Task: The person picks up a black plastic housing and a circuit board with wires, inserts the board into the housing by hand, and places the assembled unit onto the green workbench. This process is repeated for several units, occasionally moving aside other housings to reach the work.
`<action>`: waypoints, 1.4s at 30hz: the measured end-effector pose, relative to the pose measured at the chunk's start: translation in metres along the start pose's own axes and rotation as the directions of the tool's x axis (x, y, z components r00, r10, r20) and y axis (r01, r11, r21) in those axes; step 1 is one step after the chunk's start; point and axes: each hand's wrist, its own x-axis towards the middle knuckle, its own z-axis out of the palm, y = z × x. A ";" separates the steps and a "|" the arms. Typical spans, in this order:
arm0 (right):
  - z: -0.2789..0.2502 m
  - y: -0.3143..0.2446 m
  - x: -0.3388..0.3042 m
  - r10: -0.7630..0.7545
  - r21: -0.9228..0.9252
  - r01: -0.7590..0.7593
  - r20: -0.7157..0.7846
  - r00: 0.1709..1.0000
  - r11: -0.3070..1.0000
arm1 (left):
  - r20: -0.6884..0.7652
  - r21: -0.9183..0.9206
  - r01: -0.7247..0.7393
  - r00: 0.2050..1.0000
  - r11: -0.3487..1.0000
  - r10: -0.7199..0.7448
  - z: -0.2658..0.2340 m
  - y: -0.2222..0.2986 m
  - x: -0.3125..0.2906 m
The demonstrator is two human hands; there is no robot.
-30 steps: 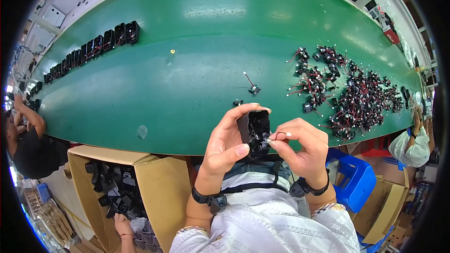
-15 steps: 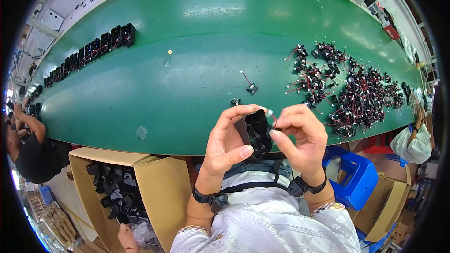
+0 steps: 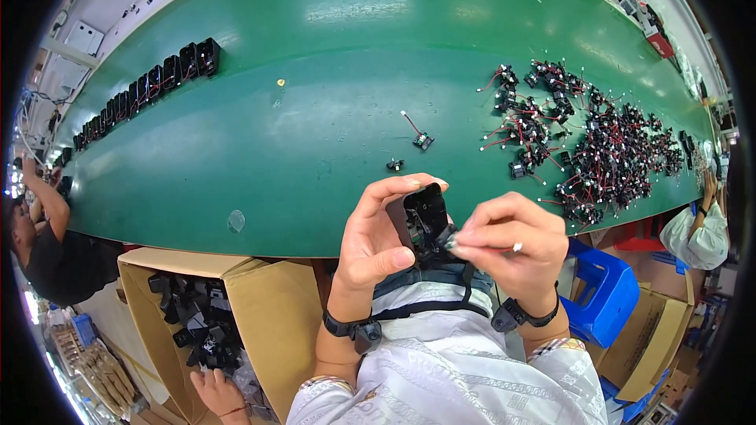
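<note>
The left hand [image 3: 376,240] grips a small black housing [image 3: 425,219], fingers curled over its top and thumb pressed below. The right hand [image 3: 512,245] pinches shut on a thin wire lead at the housing's lower right side. Both hover just above the near edge of the green tabletop [image 3: 315,71].

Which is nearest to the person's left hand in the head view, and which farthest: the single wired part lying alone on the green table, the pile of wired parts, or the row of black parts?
From the left hand:
1. Single wired part, just beyond the hand, mid-table.
2. Pile of wired parts, off to the right.
3. Row of black parts, far left along the table's back edge.
</note>
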 end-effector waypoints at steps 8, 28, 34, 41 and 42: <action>0.015 0.000 -0.001 -0.065 -0.116 0.067 0.022 0.998 0.991 | -0.022 0.063 -0.028 0.999 0.998 0.029 -0.001 -0.001 -0.001; 0.004 0.009 0.018 -0.032 -0.164 0.070 0.224 0.974 0.984 | -0.101 -0.062 0.147 0.983 0.987 -0.152 0.009 0.001 0.006; -0.002 0.004 0.041 0.007 0.030 -0.025 0.492 0.870 0.999 | -0.275 -0.155 0.123 0.948 0.980 -0.162 0.008 0.009 0.006; 0.028 0.040 0.061 0.028 0.336 -0.245 0.538 0.842 0.909 | -0.380 0.015 -0.080 0.922 0.997 0.080 0.007 0.022 0.004; 0.032 0.043 0.066 0.057 0.419 -0.345 0.564 0.824 0.840 | -0.382 0.064 -0.028 0.923 0.998 0.051 0.003 0.030 0.001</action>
